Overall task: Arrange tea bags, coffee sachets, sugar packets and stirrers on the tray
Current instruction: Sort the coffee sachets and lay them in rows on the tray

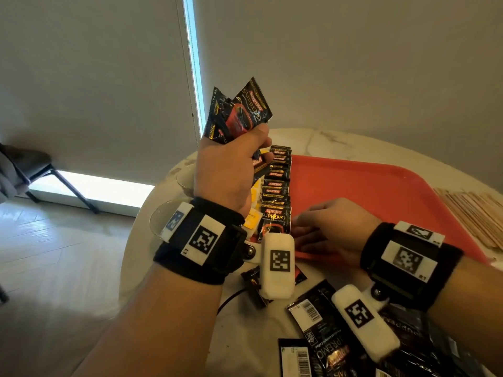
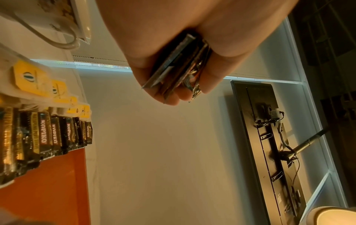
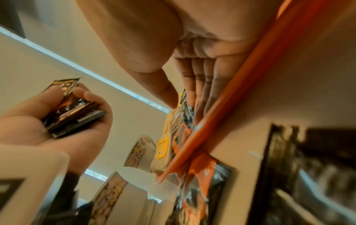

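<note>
One marble table [image 1: 353, 140], grey walls [image 1: 353, 63]

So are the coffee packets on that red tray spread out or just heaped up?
Spread out: the coffee sachets lie in one overlapping row along the tray's left edge, each label showing.

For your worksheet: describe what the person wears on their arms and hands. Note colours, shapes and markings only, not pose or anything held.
Both hands are bare, with no gloves or sleeves. Each wrist carries a wide black fabric band bearing white rectangular plates printed with black square-pattern markers. A white, rounded, oblong module with its own black marker hangs from each band on a small bracket with a metal screw.
</note>
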A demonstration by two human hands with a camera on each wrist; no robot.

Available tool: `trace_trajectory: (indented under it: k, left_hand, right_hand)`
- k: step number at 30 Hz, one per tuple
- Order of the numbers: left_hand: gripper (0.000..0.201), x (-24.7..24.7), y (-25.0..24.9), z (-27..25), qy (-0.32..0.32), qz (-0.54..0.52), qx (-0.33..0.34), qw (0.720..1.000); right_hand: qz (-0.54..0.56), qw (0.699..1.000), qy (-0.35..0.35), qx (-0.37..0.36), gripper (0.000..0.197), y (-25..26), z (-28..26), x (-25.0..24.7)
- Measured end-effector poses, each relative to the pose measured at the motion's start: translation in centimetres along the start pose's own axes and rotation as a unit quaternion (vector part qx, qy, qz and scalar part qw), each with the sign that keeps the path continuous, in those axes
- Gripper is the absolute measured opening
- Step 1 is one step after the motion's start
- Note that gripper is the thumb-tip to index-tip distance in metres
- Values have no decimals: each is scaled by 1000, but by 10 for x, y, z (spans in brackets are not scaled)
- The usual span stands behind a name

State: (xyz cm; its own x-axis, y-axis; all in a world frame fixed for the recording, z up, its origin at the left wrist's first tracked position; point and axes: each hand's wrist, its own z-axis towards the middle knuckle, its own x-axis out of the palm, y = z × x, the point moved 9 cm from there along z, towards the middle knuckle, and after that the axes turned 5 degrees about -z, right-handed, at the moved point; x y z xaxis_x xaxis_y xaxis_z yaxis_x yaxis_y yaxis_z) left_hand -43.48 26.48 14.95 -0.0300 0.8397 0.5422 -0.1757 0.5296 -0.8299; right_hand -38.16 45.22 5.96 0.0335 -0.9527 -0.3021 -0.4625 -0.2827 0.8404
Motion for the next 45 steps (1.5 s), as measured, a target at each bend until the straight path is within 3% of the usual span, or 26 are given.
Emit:
trace_trajectory:
  k: [4, 8, 15, 20, 23, 30, 37, 45]
  left_hand:
    - [16, 0, 3, -1, -3, 11, -1, 1000]
    - [16, 0, 5, 1, -9, 18, -6, 1000]
    - [29, -4, 13, 3, -27, 33, -26, 999]
    - [15, -4, 14, 3, -27, 25, -36, 999]
    - [16, -6, 14, 5, -33, 28, -35, 998]
    - [20, -9, 16, 8, -39, 44, -38, 998]
    - [17, -12, 18, 10, -50, 50, -47, 996]
    - [20, -10, 18, 9, -47, 67, -43, 996]
  right_hand:
    - [30, 999, -13, -4, 17, 2, 1, -1]
    - [135, 988, -71, -36, 15, 17, 19, -15]
    - [205, 976, -73, -30, 38, 36, 56, -18]
    - [210, 976, -54, -29, 36, 39, 65, -13]
    - [207, 976, -62, -27, 36, 38, 69, -16]
    - [222, 972, -64, -30, 60, 58, 92, -32]
    - [195, 980, -38, -23, 60, 64, 107, -26]
    - [240, 970, -34, -31, 69, 71, 132, -35]
